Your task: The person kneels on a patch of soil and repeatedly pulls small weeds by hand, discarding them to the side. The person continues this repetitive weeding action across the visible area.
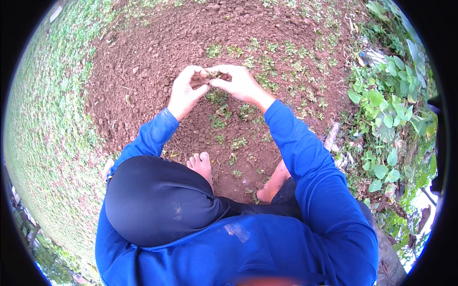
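Above the loose reddish-brown soil (143,75), my left hand (186,89) and my right hand (239,81) meet at the fingertips. Between them is a small clump of leafy plant (214,74), pinched by the fingers of both hands and partly hidden by them. Just below the hands, small green seedlings (220,112) stand in the soil in a band that runs down towards my feet. More small plants (266,64) are spread over the soil beyond and to the right of my right hand.
My bare left foot (201,166) and right foot (273,184) rest on the soil. Low grass (57,107) borders the bed at left. Broad-leaved plants (383,103) grow along the right, beside a short piece of wood (332,136) and a pale scrap (372,56).
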